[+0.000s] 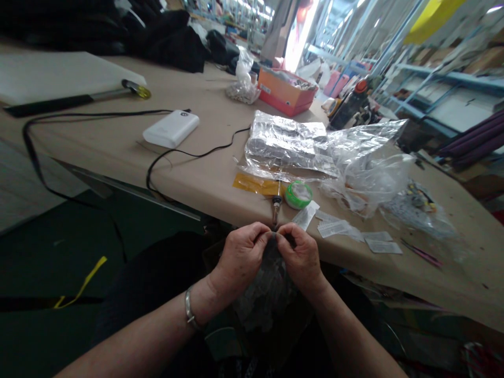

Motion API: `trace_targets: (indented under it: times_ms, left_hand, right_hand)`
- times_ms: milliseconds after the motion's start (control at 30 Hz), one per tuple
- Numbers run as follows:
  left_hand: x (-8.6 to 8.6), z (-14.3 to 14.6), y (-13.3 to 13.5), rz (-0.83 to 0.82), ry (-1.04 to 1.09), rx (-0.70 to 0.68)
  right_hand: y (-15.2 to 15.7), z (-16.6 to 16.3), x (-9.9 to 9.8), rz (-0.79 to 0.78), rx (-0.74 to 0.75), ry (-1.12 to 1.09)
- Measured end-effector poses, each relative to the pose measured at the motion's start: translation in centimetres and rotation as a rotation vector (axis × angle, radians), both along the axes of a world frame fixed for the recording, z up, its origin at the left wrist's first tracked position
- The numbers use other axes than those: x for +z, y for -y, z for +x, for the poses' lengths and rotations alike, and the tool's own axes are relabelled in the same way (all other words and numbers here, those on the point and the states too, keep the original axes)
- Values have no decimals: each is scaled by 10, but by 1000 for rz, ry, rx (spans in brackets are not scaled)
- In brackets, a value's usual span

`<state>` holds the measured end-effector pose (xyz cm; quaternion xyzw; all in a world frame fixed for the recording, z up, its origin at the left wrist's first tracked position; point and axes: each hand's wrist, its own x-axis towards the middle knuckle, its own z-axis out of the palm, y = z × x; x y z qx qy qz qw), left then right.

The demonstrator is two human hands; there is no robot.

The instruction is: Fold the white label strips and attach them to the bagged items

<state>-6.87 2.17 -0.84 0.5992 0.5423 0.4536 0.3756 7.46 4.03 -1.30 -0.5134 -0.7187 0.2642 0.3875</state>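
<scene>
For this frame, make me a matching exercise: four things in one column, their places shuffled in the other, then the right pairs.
Things
1. white rectangular power bank
2. green round roll
3. orange cardboard box
4. crinkled translucent plastic bag

Places
A. pinched at its top between the left hand and right hand, below the table edge
B. far side of the tan table
C. near the table edge, just beyond the hands
D. left part of the table, a black cable running to it

Pairs: 1-D, 2-C, 3-B, 4-A
</scene>
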Motion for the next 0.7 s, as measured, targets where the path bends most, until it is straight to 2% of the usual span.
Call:
trace_targets:
  times_ms: [500,700]
  left_hand:
    - [-4,2,-7,-17,-10,18]
    - [-1,3,-11,-17,-27,32]
  right_hand:
    - [-5,0,-4,28,-23,9]
    - [-6,-1,-5,5,-30,-26]
